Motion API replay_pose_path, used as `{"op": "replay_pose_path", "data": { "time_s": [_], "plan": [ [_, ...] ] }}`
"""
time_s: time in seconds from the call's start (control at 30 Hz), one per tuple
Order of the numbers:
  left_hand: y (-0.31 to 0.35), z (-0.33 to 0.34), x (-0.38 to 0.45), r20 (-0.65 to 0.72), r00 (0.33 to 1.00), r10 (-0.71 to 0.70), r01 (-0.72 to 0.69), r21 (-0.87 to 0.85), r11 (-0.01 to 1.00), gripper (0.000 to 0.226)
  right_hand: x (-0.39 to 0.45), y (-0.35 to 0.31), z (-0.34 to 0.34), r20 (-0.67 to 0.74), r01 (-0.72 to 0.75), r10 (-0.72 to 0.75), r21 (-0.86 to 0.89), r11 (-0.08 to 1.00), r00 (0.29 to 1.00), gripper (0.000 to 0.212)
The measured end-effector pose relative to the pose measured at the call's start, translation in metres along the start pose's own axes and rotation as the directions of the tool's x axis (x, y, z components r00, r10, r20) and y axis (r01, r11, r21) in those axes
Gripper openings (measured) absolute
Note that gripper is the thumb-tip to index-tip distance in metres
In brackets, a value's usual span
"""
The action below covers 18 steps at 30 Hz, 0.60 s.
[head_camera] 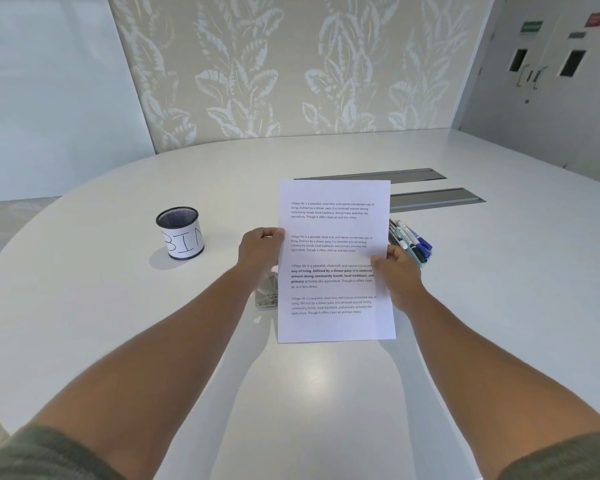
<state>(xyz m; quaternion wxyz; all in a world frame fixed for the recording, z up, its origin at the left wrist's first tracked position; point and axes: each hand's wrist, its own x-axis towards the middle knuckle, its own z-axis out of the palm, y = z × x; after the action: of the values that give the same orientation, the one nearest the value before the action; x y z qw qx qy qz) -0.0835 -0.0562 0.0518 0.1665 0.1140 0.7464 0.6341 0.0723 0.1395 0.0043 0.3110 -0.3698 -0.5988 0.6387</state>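
My left hand [261, 249] and right hand [397, 268] pinch the printed sheet [335, 261] — "Village life is a peaceful…" — beside the mesh cup [181, 233] lettered "BIN".

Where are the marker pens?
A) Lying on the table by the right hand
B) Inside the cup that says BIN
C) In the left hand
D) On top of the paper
A: the marker pens lie in a bunch on the table just behind the right hand, and that hand and the left hand hold only the sheet of paper.
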Motion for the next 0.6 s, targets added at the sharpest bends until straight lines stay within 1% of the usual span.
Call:
{"op": "replay_pose_path", "data": {
  "time_s": [0.07,0.1,0.17,0.23,0.33,0.4,0.5,0.6],
  "plan": [
    [0.001,0.001,-0.002,0.061,0.997,-0.04,0.047,-0.116,0.992,0.016,-0.001,-0.003,0.0,-0.012,0.001,-0.001,0.015,1.0,1.0,0.02],
    [0.001,0.001,-0.003,0.117,0.992,-0.053,0.067,-0.121,0.99,0.019,-0.001,-0.006,0.0,-0.024,0.002,-0.002,0.023,1.0,1.0,0.02],
    [-0.001,0.001,-0.005,0.224,0.972,-0.065,0.076,-0.039,0.996,0.025,-0.001,-0.013,0.001,-0.055,-0.004,0.006,0.039,0.999,0.998,0.019],
    [0.0,0.004,-0.007,0.269,0.962,-0.053,0.043,0.043,0.998,0.026,-0.001,-0.023,0.003,-0.09,0.006,-0.001,0.05,0.999,0.996,0.02],
    [0.008,0.014,-0.009,0.223,0.975,0.018,-0.034,0.068,0.997,0.022,-0.003,-0.039,0.008,-0.15,0.104,-0.104,-0.006,0.995,0.983,0.015],
    [0.016,0.022,-0.011,0.159,0.982,0.106,-0.119,0.077,0.99,0.021,-0.003,-0.049,0.013,-0.187,0.196,-0.207,-0.08,0.977,0.96,0.009],
    [0.028,0.034,-0.012,0.072,0.963,0.259,-0.266,0.105,0.958,0.021,-0.004,-0.062,0.019,-0.221,0.333,-0.37,-0.187,0.924,0.902,0.007],
    [0.035,0.042,-0.013,0.016,0.936,0.351,-0.351,0.1,0.931,0.015,-0.006,-0.074,0.023,-0.222,0.419,-0.457,-0.197,0.886,0.862,0.013]
  ]
}}
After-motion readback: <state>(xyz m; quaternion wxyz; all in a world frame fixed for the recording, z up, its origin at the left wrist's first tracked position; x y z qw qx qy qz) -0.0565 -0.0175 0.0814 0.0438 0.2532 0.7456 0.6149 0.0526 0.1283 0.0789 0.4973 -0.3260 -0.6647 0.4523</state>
